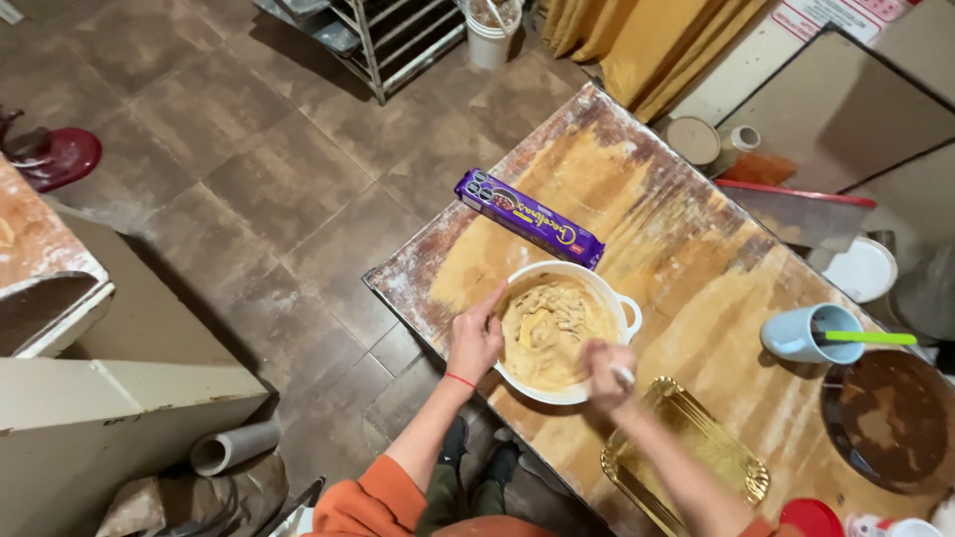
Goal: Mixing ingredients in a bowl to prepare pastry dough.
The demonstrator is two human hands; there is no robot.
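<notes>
Bowl: white bowl point(609, 294) with side handles, near the table's front edge, between the two hands; filled with tan batter point(549, 333).
Left hand: left hand point(476, 336) grips the bowl's near-left rim, fingers curled together over the edge, one fingertip stretched along the rim; red band at the wrist, orange sleeve above.
Right hand: right hand point(608, 370) sits over the bowl's right rim, fingers closed around a small pale utensil point(624, 377); motion blur hides what kind of utensil it is.
Table: worn wooden table point(637, 214), floury and streaked, set diagonally in the view.
Box: long purple box point(529, 218) lying flat, just beyond the bowl, near but not touching it.
Tray: gold foil tray point(686, 452), just right of the bowl, under the right forearm.
Cup: pale blue cup point(806, 334) lying on its side, a green-handled tool point(867, 338) sticking out, well right of the bowl.
Pan: dark round pan point(888, 419) at the right edge, beside the cup.
Floor: brown tiled floor point(249, 179), with a metal rack point(398, 35) at the far end.
</notes>
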